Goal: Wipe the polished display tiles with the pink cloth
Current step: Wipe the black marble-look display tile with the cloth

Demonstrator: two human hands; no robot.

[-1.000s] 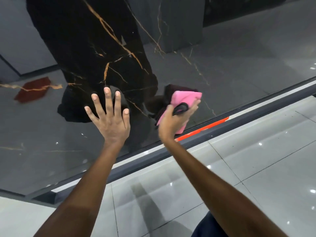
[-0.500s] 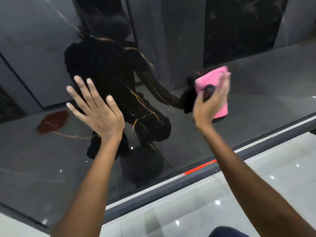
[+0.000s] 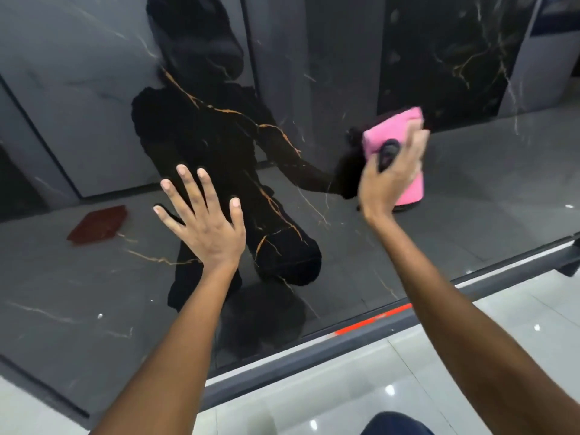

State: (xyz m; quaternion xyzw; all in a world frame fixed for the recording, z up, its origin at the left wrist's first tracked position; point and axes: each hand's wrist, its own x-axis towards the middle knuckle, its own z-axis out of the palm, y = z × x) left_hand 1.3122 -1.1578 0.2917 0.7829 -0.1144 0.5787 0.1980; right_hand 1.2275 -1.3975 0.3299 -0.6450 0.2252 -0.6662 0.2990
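A large glossy dark display tile (image 3: pixel 489 196) with gold and white veins leans in front of me and mirrors my crouched figure. My right hand (image 3: pixel 389 180) presses the folded pink cloth (image 3: pixel 384 131) flat against the tile's upper right area, fingers stretched up over it and blurred by motion. A small black item sits by the thumb; I cannot tell what it is. My left hand (image 3: pixel 207 227) lies flat on the tile at the centre, fingers spread, holding nothing.
A dark grey rail (image 3: pixel 314 368) with a short orange strip (image 3: pixel 373 320) runs along the tile's lower edge. Glossy white floor tiles (image 3: pixel 339 406) lie below it. A red patch (image 3: pixel 97 227) shows as a reflection at left. My dark blue knee (image 3: pixel 395 425) is at the bottom.
My right hand has carried the pink cloth up and to the right across the tile. The view has tilted upward, and my left hand stays flat on the tile.
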